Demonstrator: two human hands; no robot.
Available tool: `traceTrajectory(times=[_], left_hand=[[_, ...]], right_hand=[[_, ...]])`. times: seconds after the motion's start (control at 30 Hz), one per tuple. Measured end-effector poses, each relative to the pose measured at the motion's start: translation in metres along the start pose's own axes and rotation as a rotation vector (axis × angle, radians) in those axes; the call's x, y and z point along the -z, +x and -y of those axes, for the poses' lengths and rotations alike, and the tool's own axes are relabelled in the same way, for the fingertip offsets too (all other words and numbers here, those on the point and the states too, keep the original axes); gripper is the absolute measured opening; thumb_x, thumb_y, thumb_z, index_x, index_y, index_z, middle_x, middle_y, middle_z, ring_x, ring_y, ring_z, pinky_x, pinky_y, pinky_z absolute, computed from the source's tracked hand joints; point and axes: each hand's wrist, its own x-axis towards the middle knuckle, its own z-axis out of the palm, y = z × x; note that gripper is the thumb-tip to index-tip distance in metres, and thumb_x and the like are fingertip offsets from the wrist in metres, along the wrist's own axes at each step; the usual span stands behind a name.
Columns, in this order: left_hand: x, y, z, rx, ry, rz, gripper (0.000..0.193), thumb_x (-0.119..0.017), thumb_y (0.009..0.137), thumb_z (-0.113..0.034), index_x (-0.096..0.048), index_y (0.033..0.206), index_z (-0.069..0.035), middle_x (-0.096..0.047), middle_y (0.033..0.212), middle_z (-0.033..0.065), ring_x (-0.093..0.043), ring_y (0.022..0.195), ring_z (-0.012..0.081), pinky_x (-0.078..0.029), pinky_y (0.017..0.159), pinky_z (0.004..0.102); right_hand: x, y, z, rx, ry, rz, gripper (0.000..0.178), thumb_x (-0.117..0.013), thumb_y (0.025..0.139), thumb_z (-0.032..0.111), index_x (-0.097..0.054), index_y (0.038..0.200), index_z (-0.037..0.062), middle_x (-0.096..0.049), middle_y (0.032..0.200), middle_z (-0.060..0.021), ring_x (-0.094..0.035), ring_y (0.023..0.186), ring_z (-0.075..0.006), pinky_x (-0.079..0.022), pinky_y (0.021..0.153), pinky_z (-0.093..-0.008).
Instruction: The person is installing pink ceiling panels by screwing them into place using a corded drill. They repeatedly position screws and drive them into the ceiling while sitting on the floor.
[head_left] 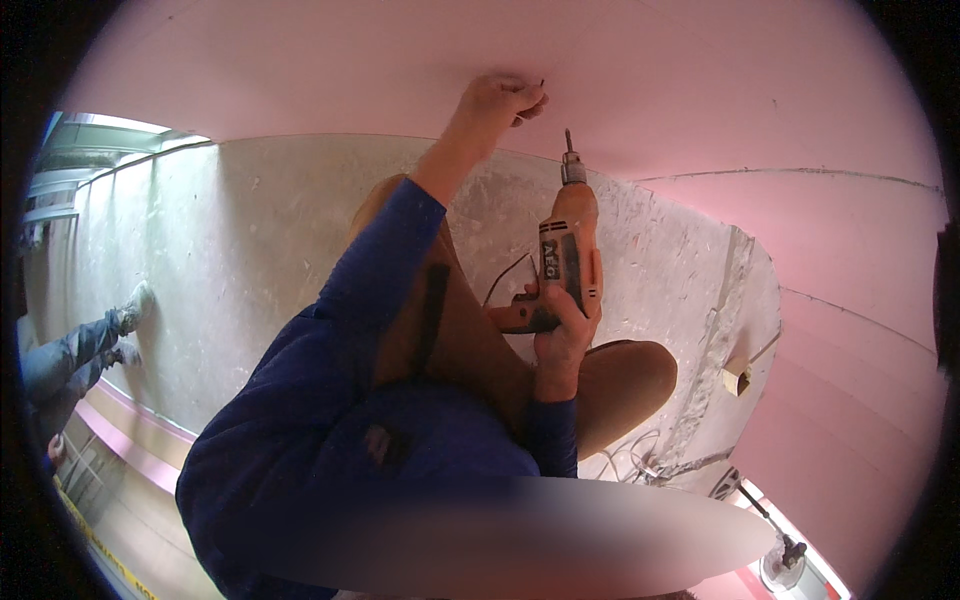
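My right hand (567, 330) is wrapped round the grip of an orange and black power drill (570, 240). The bit (568, 140) in its chuck points up toward the pink wall panel (660, 90) and stands apart from it. Ahead of the drill and a little to its left, my left hand (505, 98) is closed in a pinch close to the panel. A thin dark tip, which looks like a small screw (542, 84), sticks out at its fingertips; the rest of it is hidden. My bent knees lie on both sides of the drill.
Grey, scuffed concrete floor (270, 250) lies beneath me. At the left are another person's jeans and shoes (132, 308). A small open cardboard-coloured box (737, 376) and loose cables (640, 462) are at the right. Yellow tape (110, 560) runs at the lower left.
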Motion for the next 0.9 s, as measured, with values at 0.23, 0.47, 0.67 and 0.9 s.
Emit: traceTrajectory(times=[0.23, 0.47, 0.67, 0.9], left_hand=[[-0.005, 0.018, 0.005, 0.203, -0.391, 0.151, 0.014, -0.072, 0.1, -0.016, -0.076, 0.105, -0.004, -0.078, 0.098, 0.0087, -0.074, 0.089, 0.0217, -0.056, 0.077, 0.0367], [0.004, 0.02, 0.006, 0.171, -0.377, 0.224, 0.021, -0.067, 0.107, -0.019, -0.074, 0.11, 0.001, -0.076, 0.101, 0.0139, -0.077, 0.098, 0.0314, -0.063, 0.09, 0.0419], [0.007, 0.018, 0.005, 0.159, -0.38, 0.241, 0.023, -0.067, 0.109, -0.019, -0.074, 0.11, 0.003, -0.075, 0.101, 0.0146, -0.078, 0.1, 0.0332, -0.065, 0.092, 0.0412], [0.006, 0.02, 0.006, 0.156, -0.436, 0.237, 0.02, -0.068, 0.107, -0.015, -0.073, 0.108, 0.004, -0.075, 0.1, 0.0151, -0.078, 0.094, 0.0334, -0.066, 0.09, 0.0444]], right_hand=[[-0.009, 0.005, -0.004, 0.122, -0.199, 0.004, 0.073, -0.079, 0.079, 0.014, -0.057, 0.145, -0.0079, -0.071, 0.115, -0.0166, -0.073, 0.096, -0.0253, -0.061, 0.089, -0.0379], [-0.012, 0.011, -0.019, 0.179, -0.229, 0.002, 0.075, -0.083, 0.079, 0.016, -0.057, 0.146, -0.0068, -0.071, 0.114, -0.0145, -0.073, 0.099, -0.0242, -0.06, 0.089, -0.0363], [-0.016, 0.014, -0.019, 0.195, -0.223, 0.016, 0.077, -0.083, 0.079, 0.014, -0.056, 0.148, -0.0065, -0.07, 0.12, -0.0143, -0.071, 0.101, -0.0238, -0.058, 0.092, -0.0369], [-0.022, 0.011, -0.014, 0.22, -0.287, -0.015, 0.079, -0.083, 0.078, 0.014, -0.056, 0.149, -0.0071, -0.069, 0.123, -0.0148, -0.07, 0.105, -0.024, -0.057, 0.096, -0.038]])
